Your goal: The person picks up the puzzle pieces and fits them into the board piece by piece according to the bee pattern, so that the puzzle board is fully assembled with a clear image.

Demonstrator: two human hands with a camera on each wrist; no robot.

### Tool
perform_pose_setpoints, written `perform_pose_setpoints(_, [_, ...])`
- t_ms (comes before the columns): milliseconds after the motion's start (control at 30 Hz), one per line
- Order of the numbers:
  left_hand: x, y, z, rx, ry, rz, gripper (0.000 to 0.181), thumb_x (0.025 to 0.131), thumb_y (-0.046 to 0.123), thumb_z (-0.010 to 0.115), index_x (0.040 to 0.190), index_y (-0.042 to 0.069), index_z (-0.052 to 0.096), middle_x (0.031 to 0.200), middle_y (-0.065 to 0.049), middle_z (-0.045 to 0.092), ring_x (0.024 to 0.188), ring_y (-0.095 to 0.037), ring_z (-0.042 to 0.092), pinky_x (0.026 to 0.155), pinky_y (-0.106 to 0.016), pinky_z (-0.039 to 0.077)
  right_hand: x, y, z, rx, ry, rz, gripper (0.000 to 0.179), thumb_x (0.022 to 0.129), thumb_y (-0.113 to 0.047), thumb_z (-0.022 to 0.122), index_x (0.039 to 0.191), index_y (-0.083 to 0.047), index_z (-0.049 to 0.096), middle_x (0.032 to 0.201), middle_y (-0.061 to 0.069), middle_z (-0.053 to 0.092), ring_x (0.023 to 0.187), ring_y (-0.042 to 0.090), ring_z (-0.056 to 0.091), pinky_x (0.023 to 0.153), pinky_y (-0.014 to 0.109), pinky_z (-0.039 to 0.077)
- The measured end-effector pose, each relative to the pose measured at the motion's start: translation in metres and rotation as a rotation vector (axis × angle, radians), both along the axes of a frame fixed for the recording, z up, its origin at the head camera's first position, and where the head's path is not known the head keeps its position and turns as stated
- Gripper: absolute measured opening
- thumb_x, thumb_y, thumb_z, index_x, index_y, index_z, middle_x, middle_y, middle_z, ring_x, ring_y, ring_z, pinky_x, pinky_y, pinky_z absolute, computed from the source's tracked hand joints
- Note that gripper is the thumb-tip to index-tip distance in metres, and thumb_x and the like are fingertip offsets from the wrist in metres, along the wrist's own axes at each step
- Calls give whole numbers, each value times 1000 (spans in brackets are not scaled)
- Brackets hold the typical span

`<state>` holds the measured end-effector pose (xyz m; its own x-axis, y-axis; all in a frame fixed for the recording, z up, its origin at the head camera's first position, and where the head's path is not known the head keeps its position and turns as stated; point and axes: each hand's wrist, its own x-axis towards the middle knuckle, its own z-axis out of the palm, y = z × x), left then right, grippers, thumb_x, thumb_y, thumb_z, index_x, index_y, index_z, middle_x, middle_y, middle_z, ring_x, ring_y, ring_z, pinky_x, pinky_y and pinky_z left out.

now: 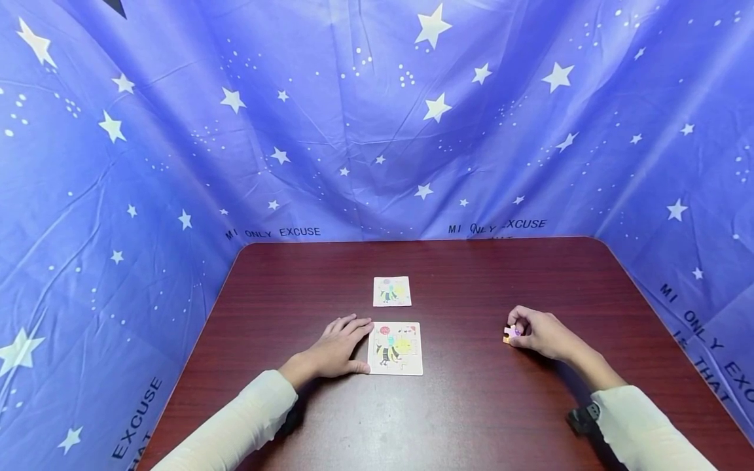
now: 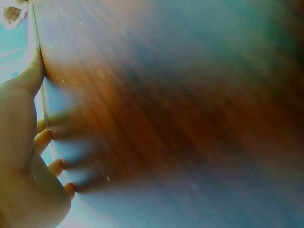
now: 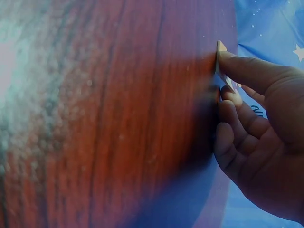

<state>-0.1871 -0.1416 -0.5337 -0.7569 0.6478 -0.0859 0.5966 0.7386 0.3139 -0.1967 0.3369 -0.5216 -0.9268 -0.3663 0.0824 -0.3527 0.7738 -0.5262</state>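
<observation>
My right hand (image 1: 538, 333) pinches a jigsaw puzzle piece (image 1: 510, 334), purple and yellow, between thumb and fingers on the right side of the table. Seen edge-on in the right wrist view, the puzzle piece (image 3: 223, 66) is a thin slab under the thumb. My left hand (image 1: 338, 348) rests on the table with its fingers spread, thumb and index fingertips at the left edge of a square puzzle board (image 1: 409, 365). That board shows a bee, a red round shape and a yellow patch. In the left wrist view, the left hand's fingers (image 2: 43, 139) lie along the board's edge.
Behind the puzzle board lies a smaller square card (image 1: 379, 301) with a similar bee picture. The dark red wooden table (image 1: 294, 275) has rounded far corners. Blue star-printed cloth (image 1: 353, 131) hangs around its back and sides.
</observation>
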Motion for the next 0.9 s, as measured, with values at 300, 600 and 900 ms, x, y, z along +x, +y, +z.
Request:
perform_pose_setpoints(300, [0,0,1,15,14,-10,91,87,58,70,157,9,37,161,-10,39,150,-44,30,119,-67,26,0,1,-2,-8,-4,-24,33,74,-16,88,85,-17,57,70,-14,56,63,-5,48,60,21,40])
perform_pose_setpoints(600, [0,0,1,6,-2,-1,93,87,59,70,159,11,35,162,-9,37,152,-43,28,120,-66,25,0,2,-3,-11,-16,-22,26,78,-15,85,86,-20,60,70,-14,59,63,-5,50,59,21,41])
perform_pose_setpoints(900, [1,-1,2,0,-12,6,93,88,59,69,159,12,34,163,-8,36,152,-42,27,121,-65,24,1,1,-3,-44,-7,-17,22,81,-16,82,85,-23,61,66,-17,59,58,-4,50,55,21,39])
